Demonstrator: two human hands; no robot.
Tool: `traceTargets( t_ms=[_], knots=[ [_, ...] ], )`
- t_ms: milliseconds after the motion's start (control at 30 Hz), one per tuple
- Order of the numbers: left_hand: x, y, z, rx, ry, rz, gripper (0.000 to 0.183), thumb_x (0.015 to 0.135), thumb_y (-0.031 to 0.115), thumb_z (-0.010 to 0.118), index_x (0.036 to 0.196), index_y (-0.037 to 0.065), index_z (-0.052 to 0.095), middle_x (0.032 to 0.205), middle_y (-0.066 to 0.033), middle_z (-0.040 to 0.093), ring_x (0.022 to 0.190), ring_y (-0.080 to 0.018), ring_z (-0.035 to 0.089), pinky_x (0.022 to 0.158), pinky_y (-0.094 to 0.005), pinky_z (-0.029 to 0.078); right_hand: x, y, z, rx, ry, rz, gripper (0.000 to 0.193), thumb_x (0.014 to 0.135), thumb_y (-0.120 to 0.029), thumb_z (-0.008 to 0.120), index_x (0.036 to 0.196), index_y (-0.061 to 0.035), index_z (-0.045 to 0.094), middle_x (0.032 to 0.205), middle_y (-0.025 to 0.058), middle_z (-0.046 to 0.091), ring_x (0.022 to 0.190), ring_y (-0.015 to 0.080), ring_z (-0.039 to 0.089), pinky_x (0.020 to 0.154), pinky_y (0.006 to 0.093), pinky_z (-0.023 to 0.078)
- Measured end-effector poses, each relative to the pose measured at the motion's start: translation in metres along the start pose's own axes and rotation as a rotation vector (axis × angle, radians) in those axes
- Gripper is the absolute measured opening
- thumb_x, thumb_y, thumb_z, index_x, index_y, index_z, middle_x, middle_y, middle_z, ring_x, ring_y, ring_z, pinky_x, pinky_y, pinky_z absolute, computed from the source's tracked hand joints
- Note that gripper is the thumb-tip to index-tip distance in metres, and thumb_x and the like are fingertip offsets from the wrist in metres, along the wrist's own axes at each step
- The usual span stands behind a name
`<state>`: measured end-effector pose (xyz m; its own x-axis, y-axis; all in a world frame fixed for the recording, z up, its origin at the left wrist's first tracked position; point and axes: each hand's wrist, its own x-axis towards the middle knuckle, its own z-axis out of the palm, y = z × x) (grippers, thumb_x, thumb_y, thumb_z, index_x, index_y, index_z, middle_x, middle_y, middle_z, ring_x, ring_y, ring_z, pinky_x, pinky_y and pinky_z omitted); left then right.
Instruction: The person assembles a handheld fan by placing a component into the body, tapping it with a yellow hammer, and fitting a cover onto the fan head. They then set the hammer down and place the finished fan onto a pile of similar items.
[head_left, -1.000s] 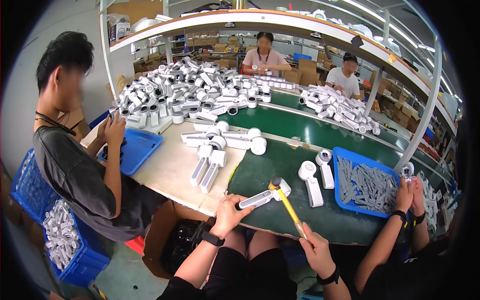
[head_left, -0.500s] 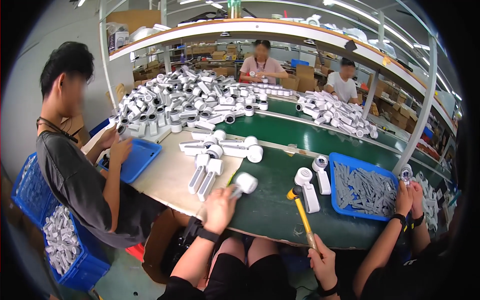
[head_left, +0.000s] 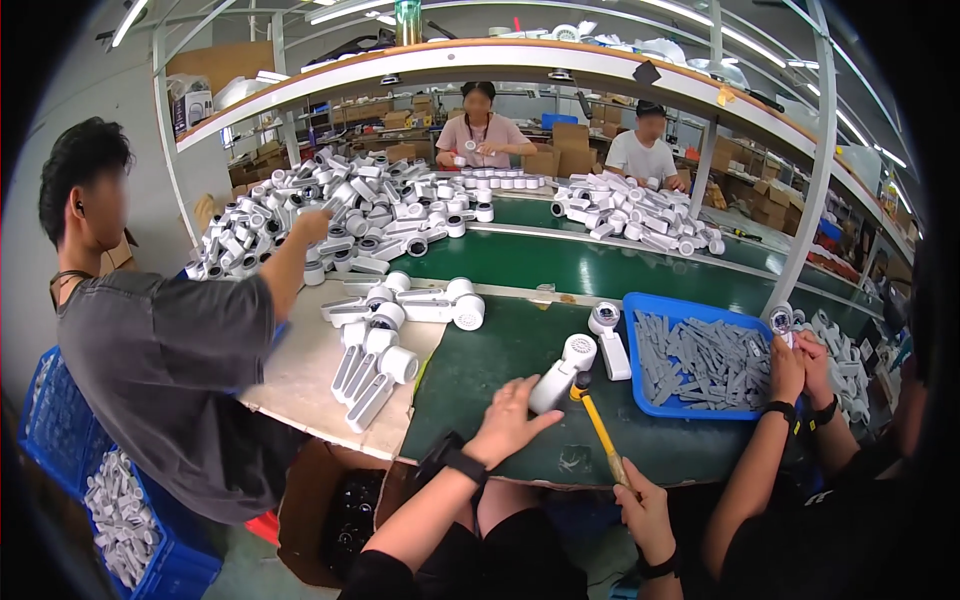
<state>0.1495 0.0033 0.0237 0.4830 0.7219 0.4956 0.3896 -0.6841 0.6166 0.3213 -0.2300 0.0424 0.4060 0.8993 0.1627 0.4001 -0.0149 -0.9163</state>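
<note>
My left hand (head_left: 508, 424) has its fingers and thumb around the lower end of a white handheld fan (head_left: 566, 372), which leans on the green tabletop with its round slotted head up. My right hand (head_left: 647, 512) grips a hammer (head_left: 603, 436) by the end of its yellow handle. The hammer's black head is beside the fan's handle; whether they touch, I cannot tell. Behind them another white fan (head_left: 611, 345) rests near a blue tray (head_left: 634, 385) of grey strips. Several more fans (head_left: 372, 402) lie on the pale board to the left.
A large heap of white fans (head_left: 350, 200) lies at the back left, a smaller heap (head_left: 640, 210) beyond the green belt (head_left: 520, 257). A metal post (head_left: 805, 170) rises behind the tray. Co-workers (head_left: 160, 350) stand left and sit right, close to my arms.
My left hand has left a fan on the pale board and moved right to another, whose handle has swung leftward. The hammer stays in my right hand. The left co-worker now reaches into the heap.
</note>
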Motion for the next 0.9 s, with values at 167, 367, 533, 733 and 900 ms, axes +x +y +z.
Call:
traceTargets(
  t_ms=[167, 367, 533, 733, 900],
  knots=[
    [0.021, 0.015, 0.012, 0.269, -0.078, -0.040, 0.071, 0.074, 0.031, 0.081, 0.132, 0.002, 0.051, 0.125, -0.0220, 0.058, 0.116, -0.0397, 0.053, 0.096, -0.0507, 0.045, -0.008, 0.008, -0.005, 0.055, 0.044, 0.018, 0.051, 0.093, -0.006, 0.059, 0.142, -0.0019, 0.049, 0.073, -0.0012, 0.057, 0.054, 0.0036, 0.047, 0.050, 0.0192, 0.040],
    [0.009, 0.008, -0.018, 0.219, 0.001, 0.074, 0.045, 0.077, 0.023, 0.078, 0.114, 0.001, 0.064, 0.097, -0.0231, 0.069, 0.095, -0.0387, 0.065, 0.084, -0.0413, 0.052, -0.016, 0.003, -0.005, 0.122, -0.027, 0.077, 0.051, 0.092, -0.005, 0.059, 0.143, -0.0024, 0.049, 0.074, -0.0004, 0.058, 0.054, 0.0039, 0.049, 0.049, 0.0191, 0.040],
    [-0.018, -0.004, -0.069, -0.152, -0.083, -0.124, 0.031, 0.083, 0.021, 0.070, 0.104, -0.002, 0.069, 0.084, -0.0232, 0.069, 0.081, -0.0386, 0.069, 0.074, -0.0416, 0.055, -0.016, -0.016, -0.003, 0.161, -0.149, 0.017, 0.051, 0.092, -0.004, 0.059, 0.142, -0.0017, 0.050, 0.075, 0.0008, 0.059, 0.054, 0.0046, 0.050, 0.048, 0.0193, 0.040],
    [-0.046, -0.020, -0.078, -0.092, 0.046, -0.085, 0.028, 0.081, 0.017, 0.076, 0.100, -0.002, 0.070, 0.092, -0.0186, 0.069, 0.086, -0.0334, 0.066, 0.078, -0.0384, 0.052, 0.002, -0.037, 0.012, 0.011, -0.255, -0.167, 0.049, 0.090, -0.001, 0.063, 0.138, 0.0036, 0.051, 0.081, 0.0082, 0.060, 0.066, 0.0120, 0.055, 0.061, 0.0252, 0.045],
    [-0.048, -0.027, -0.073, -0.084, 0.100, -0.094, 0.028, 0.078, 0.015, 0.079, 0.099, -0.001, 0.070, 0.093, -0.0162, 0.068, 0.087, -0.0311, 0.065, 0.080, -0.0373, 0.051, 0.006, -0.050, 0.024, -0.023, -0.147, -0.363, 0.048, 0.091, 0.000, 0.061, 0.137, 0.0040, 0.051, 0.083, 0.0148, 0.061, 0.069, 0.0223, 0.059, 0.067, 0.0297, 0.047]
  ],
)
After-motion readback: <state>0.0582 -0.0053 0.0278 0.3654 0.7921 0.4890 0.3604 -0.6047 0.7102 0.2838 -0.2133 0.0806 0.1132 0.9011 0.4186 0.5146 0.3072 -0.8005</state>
